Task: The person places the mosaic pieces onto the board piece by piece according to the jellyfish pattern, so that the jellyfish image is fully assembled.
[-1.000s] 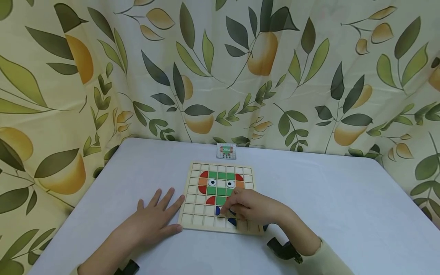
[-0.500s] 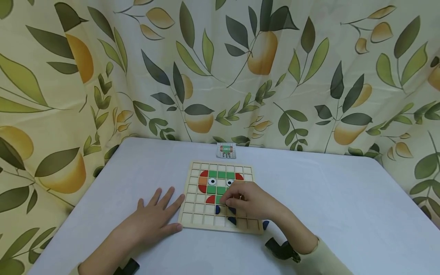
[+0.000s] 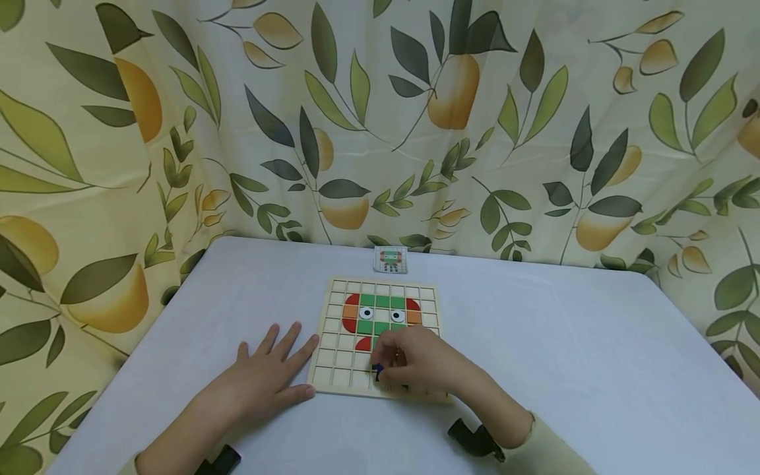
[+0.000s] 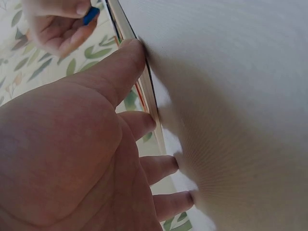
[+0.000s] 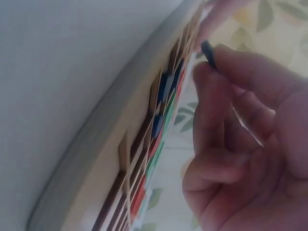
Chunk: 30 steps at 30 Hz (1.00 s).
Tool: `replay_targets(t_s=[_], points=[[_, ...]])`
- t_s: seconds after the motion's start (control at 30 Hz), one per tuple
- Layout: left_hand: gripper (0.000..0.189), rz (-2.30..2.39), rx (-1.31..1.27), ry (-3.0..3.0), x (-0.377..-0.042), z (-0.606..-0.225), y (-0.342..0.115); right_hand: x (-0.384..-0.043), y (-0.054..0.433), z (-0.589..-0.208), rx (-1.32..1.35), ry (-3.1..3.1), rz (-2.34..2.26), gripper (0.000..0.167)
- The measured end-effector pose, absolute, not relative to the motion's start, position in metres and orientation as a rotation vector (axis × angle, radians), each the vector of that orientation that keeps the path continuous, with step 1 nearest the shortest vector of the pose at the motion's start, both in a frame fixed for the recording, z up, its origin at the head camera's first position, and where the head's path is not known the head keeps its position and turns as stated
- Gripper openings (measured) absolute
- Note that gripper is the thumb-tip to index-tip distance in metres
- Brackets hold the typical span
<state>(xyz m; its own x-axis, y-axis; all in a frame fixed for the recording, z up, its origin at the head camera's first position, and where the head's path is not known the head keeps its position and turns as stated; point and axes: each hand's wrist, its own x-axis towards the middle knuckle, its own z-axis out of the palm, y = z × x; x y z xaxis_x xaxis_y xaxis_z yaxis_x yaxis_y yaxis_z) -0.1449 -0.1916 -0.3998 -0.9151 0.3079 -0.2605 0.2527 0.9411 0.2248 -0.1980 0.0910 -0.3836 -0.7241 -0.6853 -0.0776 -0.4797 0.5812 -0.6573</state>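
Observation:
A wooden grid board (image 3: pixel 342 376) lies on the table, bearing a pattern of green pieces (image 3: pixel 382 302), red pieces (image 3: pixel 351 326), orange pieces and two eye discs (image 3: pixel 366 313). My right hand (image 3: pixel 424 359) is over its lower part and pinches a small blue piece (image 5: pixel 209 54) between thumb and index finger. The right wrist view shows other blue pieces (image 5: pixel 157 126) lying on the board; in the head view the hand mostly hides that area. My left hand (image 3: pixel 267 376) rests with fingers spread on the table, touching the board's left edge.
Behind the board, a small picture card (image 3: pixel 390 260) with a similar coloured figure lies near the far edge of the white table (image 3: pixel 564 343). A leaf-and-fruit patterned curtain (image 3: pixel 380 132) hangs behind and to the left.
My right hand rose slightly, then came down lower over the board. The blue piece seen beside the board's right edge half a second ago no longer shows. My left hand stays put.

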Motion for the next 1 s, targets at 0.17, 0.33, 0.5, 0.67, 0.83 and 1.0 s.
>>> replay_targets(t_s=[0.17, 0.33, 0.5, 0.67, 0.83, 1.0], points=[[0.079, 0.267, 0.413, 2.797, -0.146, -0.401, -0.192, -0.19, 0.082, -0.385, -0.926, 2.601, -0.778, 0.017], [0.08, 0.28, 0.41, 2.794, -0.145, -0.4, -0.193, -0.188, 0.077, -0.386, -0.943, 2.69, -0.669, 0.014], [0.08, 0.278, 0.401, 2.786, -0.144, -0.399, -0.193, -0.189, 0.079, -0.385, -0.962, 2.685, -0.643, 0.012], [0.079, 0.264, 0.417, 2.799, -0.145, -0.4, -0.193, -0.192, 0.089, -0.378, -0.99, 2.687, -0.566, 0.012], [0.08, 0.27, 0.418, 2.792, -0.146, -0.4, -0.193, -0.191, 0.093, -0.374, -1.069, 2.586, -0.498, 0.005], [0.08, 0.267, 0.427, 2.794, -0.145, -0.401, -0.194, -0.187, 0.09, -0.371, -1.096, 2.579, -0.491, 0.005]])
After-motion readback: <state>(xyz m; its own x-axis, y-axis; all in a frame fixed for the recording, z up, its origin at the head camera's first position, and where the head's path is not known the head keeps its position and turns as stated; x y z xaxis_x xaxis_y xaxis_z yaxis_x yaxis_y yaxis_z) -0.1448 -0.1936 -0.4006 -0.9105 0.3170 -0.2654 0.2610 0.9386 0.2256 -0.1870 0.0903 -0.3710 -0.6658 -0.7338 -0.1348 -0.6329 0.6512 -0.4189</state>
